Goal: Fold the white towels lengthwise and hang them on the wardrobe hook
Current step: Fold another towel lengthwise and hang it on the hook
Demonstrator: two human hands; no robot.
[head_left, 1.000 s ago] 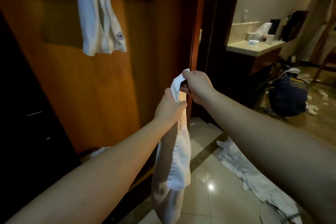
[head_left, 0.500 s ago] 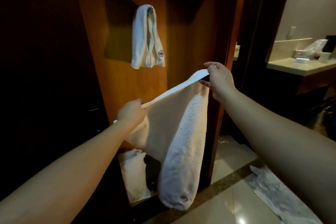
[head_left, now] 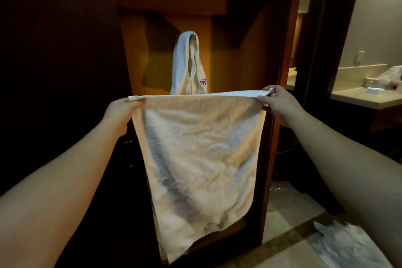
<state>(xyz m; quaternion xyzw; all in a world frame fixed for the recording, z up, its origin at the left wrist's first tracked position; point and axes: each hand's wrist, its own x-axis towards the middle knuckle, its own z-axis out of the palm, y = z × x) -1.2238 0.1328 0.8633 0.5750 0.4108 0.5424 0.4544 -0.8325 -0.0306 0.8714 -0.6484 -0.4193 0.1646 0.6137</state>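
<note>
A white towel [head_left: 200, 159] hangs spread flat in front of me, its top edge pulled straight and level. My left hand [head_left: 119, 113] pinches the top left corner and my right hand [head_left: 280, 102] pinches the top right corner. Behind it, a second white towel [head_left: 187, 65] with a small purple emblem hangs folded from the wardrobe hook [head_left: 192, 36], whose metal barely shows at the towel's top. The spread towel hides the lower edge of the hung one.
The wooden wardrobe back panel [head_left: 230, 67] is lit orange. A dark door [head_left: 61, 72] stands at the left. At the right a pale counter [head_left: 365, 98] holds small items. White sheets [head_left: 343, 243] lie on the glossy tile floor [head_left: 291, 209].
My hands have drawn apart and levelled, so the towel went from a bunched, slanted hang to a flat spread sheet. My view has turned to face the hung towel.
</note>
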